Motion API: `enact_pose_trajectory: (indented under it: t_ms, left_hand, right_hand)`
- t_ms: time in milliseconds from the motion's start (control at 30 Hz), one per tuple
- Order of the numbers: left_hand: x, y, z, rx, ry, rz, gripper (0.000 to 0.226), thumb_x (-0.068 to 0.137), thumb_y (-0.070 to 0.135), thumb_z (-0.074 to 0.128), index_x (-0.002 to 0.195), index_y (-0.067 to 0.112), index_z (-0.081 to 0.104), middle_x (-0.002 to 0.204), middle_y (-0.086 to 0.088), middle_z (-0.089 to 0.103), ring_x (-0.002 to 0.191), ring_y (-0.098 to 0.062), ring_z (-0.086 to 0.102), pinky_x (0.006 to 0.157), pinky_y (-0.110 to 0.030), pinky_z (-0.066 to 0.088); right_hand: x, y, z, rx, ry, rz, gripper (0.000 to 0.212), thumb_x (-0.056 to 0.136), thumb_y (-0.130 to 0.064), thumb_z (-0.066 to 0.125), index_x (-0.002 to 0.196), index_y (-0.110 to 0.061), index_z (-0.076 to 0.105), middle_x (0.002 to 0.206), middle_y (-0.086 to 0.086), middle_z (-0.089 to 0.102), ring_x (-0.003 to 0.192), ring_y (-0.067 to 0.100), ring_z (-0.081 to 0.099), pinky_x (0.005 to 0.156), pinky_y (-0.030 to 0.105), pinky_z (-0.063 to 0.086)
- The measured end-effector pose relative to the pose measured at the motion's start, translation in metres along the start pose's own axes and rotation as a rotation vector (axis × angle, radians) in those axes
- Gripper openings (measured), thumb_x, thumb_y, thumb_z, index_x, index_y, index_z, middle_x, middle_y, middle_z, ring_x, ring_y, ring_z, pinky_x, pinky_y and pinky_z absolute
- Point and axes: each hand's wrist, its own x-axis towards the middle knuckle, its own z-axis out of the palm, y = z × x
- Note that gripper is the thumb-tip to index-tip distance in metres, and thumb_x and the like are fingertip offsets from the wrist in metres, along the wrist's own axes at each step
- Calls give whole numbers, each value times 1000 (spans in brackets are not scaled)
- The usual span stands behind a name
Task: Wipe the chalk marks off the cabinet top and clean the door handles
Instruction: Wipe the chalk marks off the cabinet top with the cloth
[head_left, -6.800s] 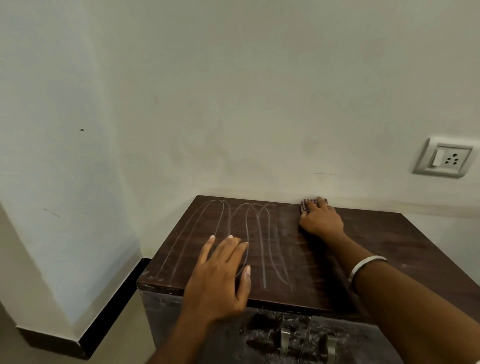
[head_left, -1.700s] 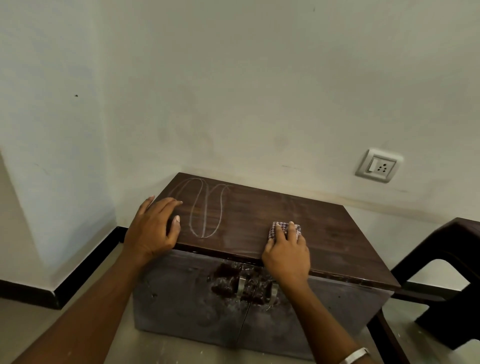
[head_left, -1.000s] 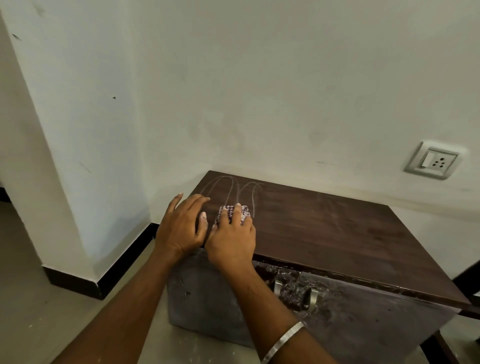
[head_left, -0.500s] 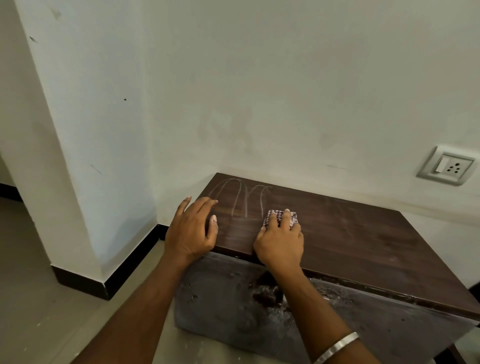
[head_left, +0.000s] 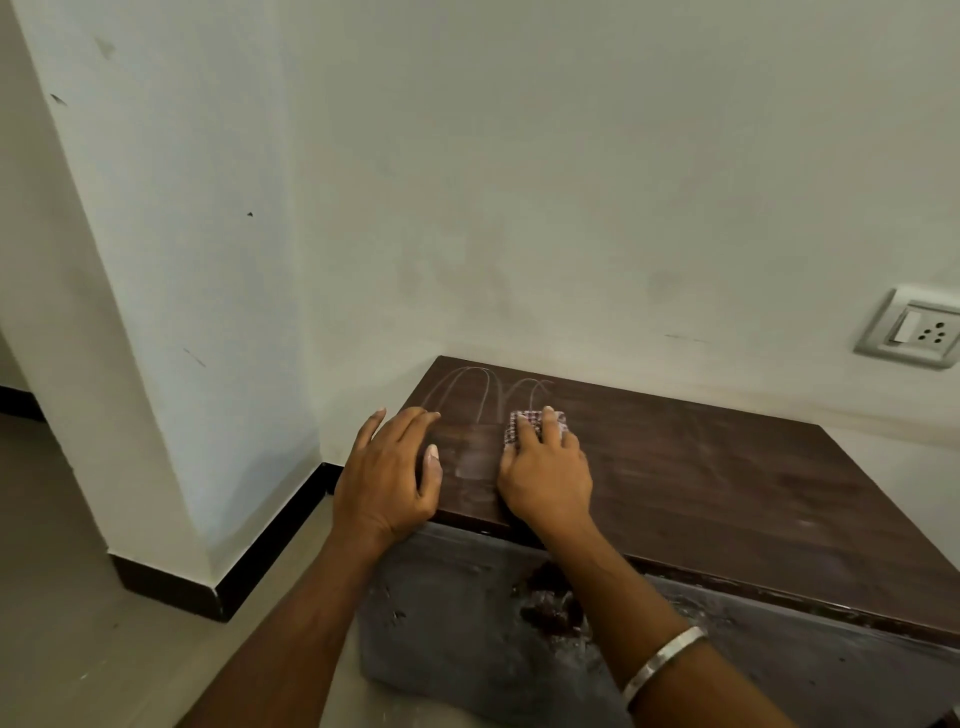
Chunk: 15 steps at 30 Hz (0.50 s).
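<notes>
Chalk marks (head_left: 485, 391) noted at the far left corner of the cabinet top (head_left: 727, 483), as looping lines with long axes running front to back. Right hand (head_left: 545, 475) found palm down, fingers pressed together on a small checked cloth (head_left: 519, 427), flattening it against the surface. Remaining marks located directly beyond and slightly left of that cloth, touching its far edge. Left hand (head_left: 392, 475) found spread flat at the near left corner, holding nothing, apparently steadying. Faint dusty smear (head_left: 475, 457) observed between the two hands. Right hand judged nearer to the marks; next stroke judged to run forward and leftward along their length. Door handles hidden behind the right forearm; cabinet front (head_left: 457, 613) dirty, apparently not yet cleaned.
</notes>
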Motion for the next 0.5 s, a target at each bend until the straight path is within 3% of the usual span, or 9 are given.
enact_pose_trajectory:
  t_ms: [233, 500]
  left_hand:
    - [0, 1, 0, -3, -10, 0, 48, 90, 37, 34, 123, 14, 60, 123, -3, 63, 114, -17, 58, 114, -37, 29]
    - [-1, 0, -1, 14, -15, 1, 48, 90, 35, 35, 125, 14, 60, 126, -3, 62, 117, -16, 56, 113, -40, 32]
  right_hand:
    - [10, 30, -8, -34, 1, 160, 55, 101, -39, 26, 154, -23, 20, 163, 10, 6, 146, 38, 16, 119, 48, 19]
    - [37, -43, 17, 23, -1, 1, 54, 102, -39, 30, 153, -22, 23, 163, 10, 8, 146, 38, 14, 118, 48, 19]
